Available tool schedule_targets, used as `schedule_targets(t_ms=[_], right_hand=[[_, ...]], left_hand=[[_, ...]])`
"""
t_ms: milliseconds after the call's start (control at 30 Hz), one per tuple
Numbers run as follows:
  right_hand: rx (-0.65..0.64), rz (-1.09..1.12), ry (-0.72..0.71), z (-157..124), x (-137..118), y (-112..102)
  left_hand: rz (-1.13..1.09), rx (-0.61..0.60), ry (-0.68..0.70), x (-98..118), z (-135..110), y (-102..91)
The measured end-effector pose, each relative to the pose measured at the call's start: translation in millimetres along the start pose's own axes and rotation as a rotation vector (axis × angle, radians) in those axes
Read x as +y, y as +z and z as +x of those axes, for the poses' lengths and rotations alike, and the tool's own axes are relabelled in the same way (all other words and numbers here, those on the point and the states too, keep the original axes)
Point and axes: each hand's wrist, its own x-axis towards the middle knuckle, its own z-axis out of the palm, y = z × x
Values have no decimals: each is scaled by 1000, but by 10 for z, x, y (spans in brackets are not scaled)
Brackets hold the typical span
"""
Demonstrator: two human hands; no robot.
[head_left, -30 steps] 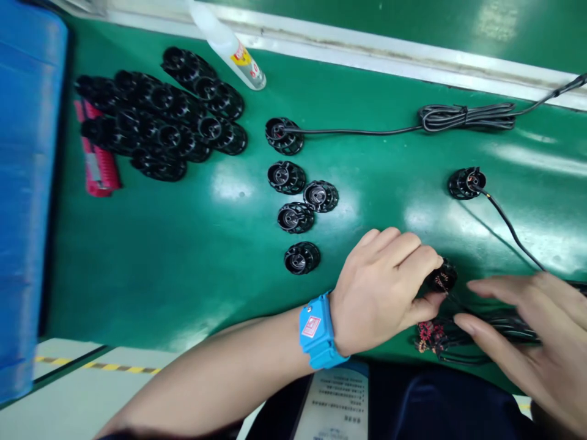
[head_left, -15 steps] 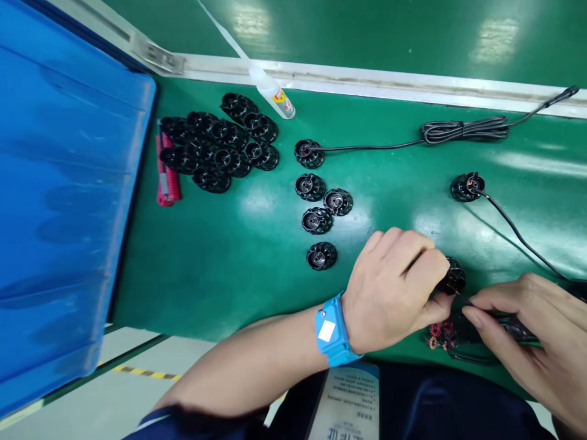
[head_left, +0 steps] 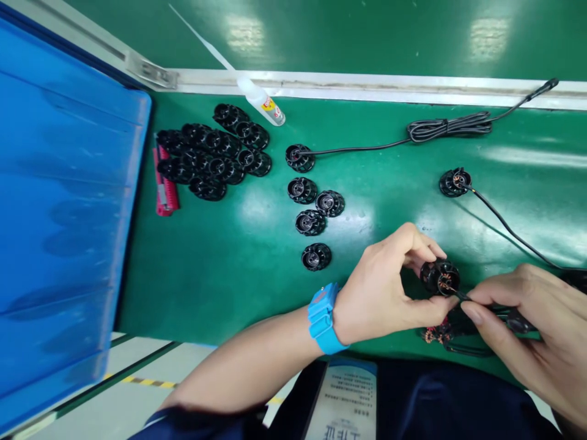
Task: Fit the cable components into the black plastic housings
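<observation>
My left hand (head_left: 389,287), with a blue wrist strap (head_left: 323,318), grips a round black slotted housing (head_left: 439,276) between thumb and fingers, its open face with copper windings turned toward me. My right hand (head_left: 527,330) pinches a thin black cable (head_left: 486,305) whose end meets that housing. Below the hands lies a bundle of black cable with small copper coils (head_left: 435,335) on the green table (head_left: 229,269).
Several loose black housings (head_left: 312,208) sit mid-table, and a pile of them (head_left: 213,153) lies farther left beside a red comb-like part (head_left: 164,183). A glue bottle (head_left: 259,101), two cabled housings (head_left: 300,157) (head_left: 454,182) and a blue bin (head_left: 59,214) surround the work area.
My left hand has rolled the housing so its open face and windings show. My right hand went from flat on the cables to pinching one cable at the housing. The view swung left.
</observation>
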Motion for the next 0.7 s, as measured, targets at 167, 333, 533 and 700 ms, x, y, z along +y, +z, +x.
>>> schedule_targets(t_ms=[167, 333, 533, 700], right_hand=[[14, -34, -14, -23, 10, 8], [-9, -191, -35, -17, 72, 89], [-60, -415, -41, 10, 178, 278], [-80, -418, -27, -8, 230, 384]], left_hand=[[-21, -65, 24, -1, 3, -46], [369, -3, 417, -4, 41, -235], [979, -67, 582, -81, 54, -242], [1069, -178, 535, -132, 60, -211]])
